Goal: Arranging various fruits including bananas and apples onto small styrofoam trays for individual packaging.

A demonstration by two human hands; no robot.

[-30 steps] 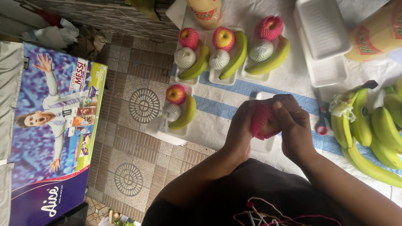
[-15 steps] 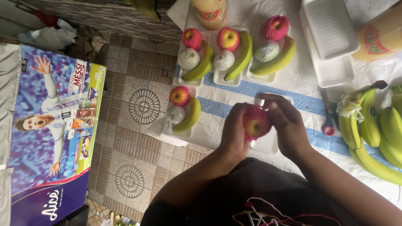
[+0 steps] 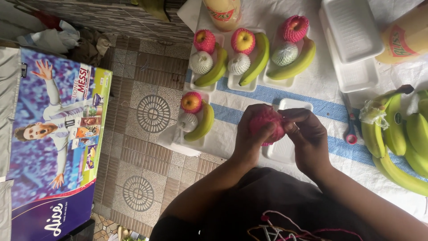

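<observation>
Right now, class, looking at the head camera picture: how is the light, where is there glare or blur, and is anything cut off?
Head view: soft, even light with faint shadows; mild shine on the bananas; both hands and the pink-netted fruit are fairly sharp; the bottle at the top right is cropped by the frame.

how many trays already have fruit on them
4. Three sit in a row at the top: left tray, middle tray, right tray. A fourth tray lies below them at the cloth's edge. The tray under the hands is empty.
</observation>
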